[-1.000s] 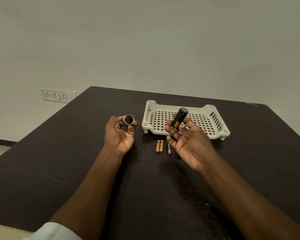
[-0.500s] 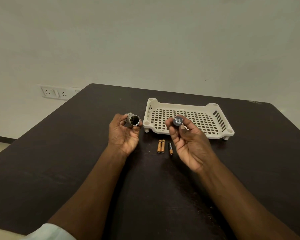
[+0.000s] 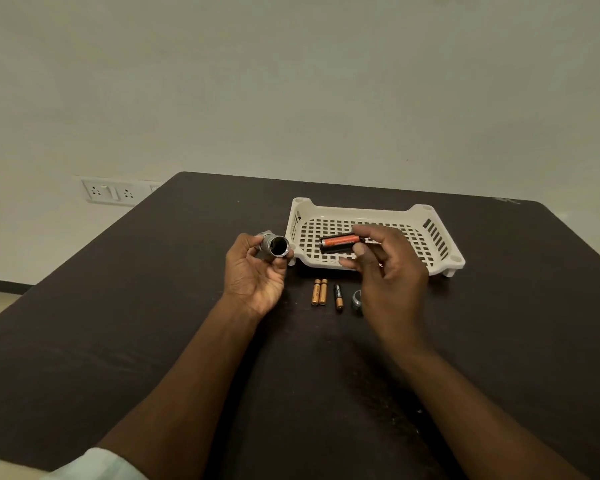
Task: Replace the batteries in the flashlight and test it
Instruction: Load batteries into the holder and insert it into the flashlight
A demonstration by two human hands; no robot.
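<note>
The left hand (image 3: 257, 275) grasps the flashlight (image 3: 274, 244) body with its open end turned toward the right hand (image 3: 388, 271), probably so the holder can go in or out easily. The right hand pinches the battery holder (image 3: 338, 243) above the white basket (image 3: 440, 237); an orange battery shows in it. Three batteries (image 3: 326, 292) lie in a row on the dark surface (image 3: 153, 306), ready to reach. Beside them stands a small metal cap (image 3: 356, 299), half hidden by the right hand. The front end of the flashlight is covered by fingers, and I cannot tell which batteries are new.
</note>
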